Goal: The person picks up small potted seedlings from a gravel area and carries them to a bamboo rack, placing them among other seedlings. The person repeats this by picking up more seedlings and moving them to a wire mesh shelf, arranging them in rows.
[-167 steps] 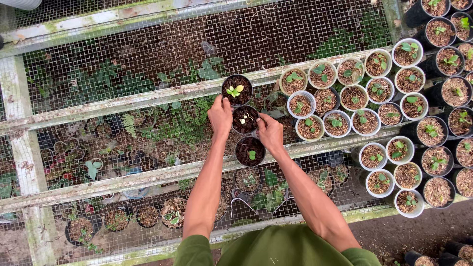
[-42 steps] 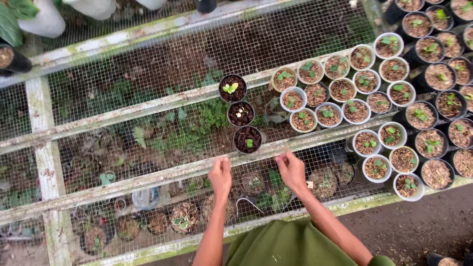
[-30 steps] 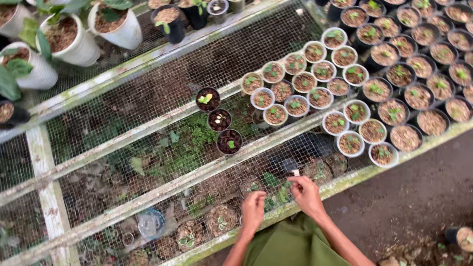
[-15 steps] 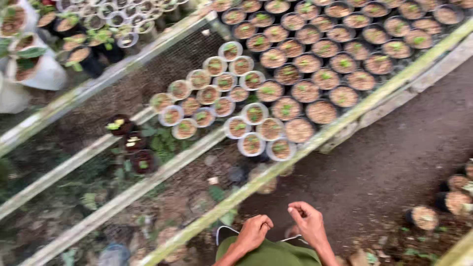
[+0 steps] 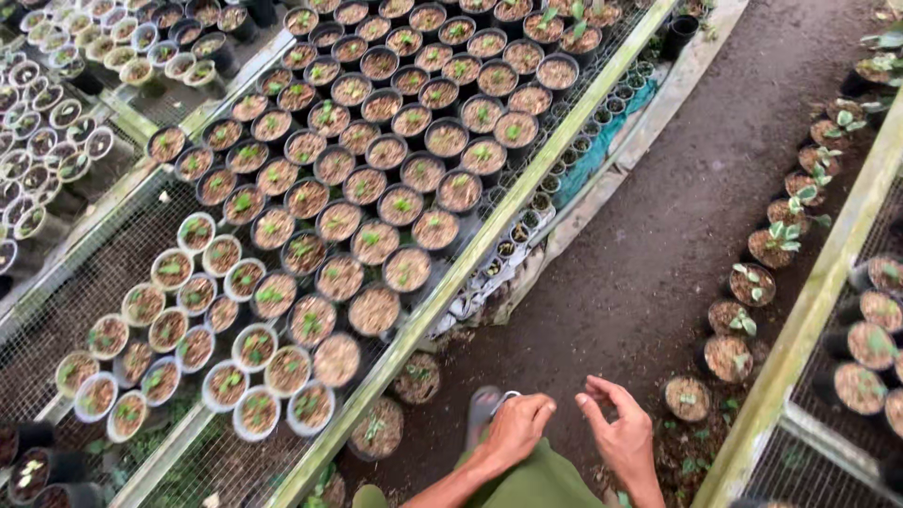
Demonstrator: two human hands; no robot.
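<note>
Bare dark dirt path (image 5: pixel 677 226) runs open between green-edged wire mesh bench (image 5: pixel 489 240) of small potted seedlings (image 5: pixel 376 245) and right bench; left hand (image 5: pixel 515 428) loosely curled, right hand (image 5: pixel 621 433) open, both empty, apart, above path.

wire-mesh bench (image 5: pixel 94 282) | rows of potted seedlings (image 5: pixel 376 188) (packed close) | dirt path (image 5: pixel 677 216) alongside

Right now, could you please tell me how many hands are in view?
2. The left hand is curled low in the frame over the dirt path; the right hand is open, just beside it. None seem hidden.
</note>
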